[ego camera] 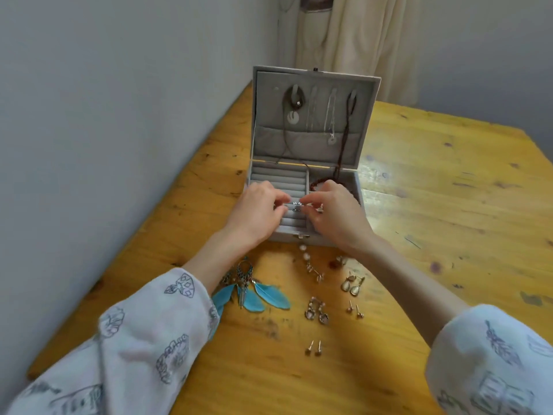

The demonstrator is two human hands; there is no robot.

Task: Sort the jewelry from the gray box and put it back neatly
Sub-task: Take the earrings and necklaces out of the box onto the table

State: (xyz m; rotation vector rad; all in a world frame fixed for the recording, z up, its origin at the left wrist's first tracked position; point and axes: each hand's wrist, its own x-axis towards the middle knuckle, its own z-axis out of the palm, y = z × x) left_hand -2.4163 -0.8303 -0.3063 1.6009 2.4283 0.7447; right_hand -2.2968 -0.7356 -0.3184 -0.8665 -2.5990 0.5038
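The gray jewelry box (356, 187) stands open on the table, lid upright with several necklaces (330, 121) hanging inside it. My left hand (257, 214) and my right hand (338, 214) meet over the padded ring rolls (278, 178), fingertips pinching a small silver piece (296, 205) between them. A dark red bead strand (338, 172) trails into the right compartment. On the table in front of the box lie blue feather earrings (254, 295), a beaded drop pair (311, 265), teardrop earrings (353, 286) and several stud pairs (314, 348).
The wooden table (449, 205) runs along a gray wall (104, 130) on the left. A cream curtain (353, 34) hangs behind the box. Bare tabletop stretches out to the right of the box.
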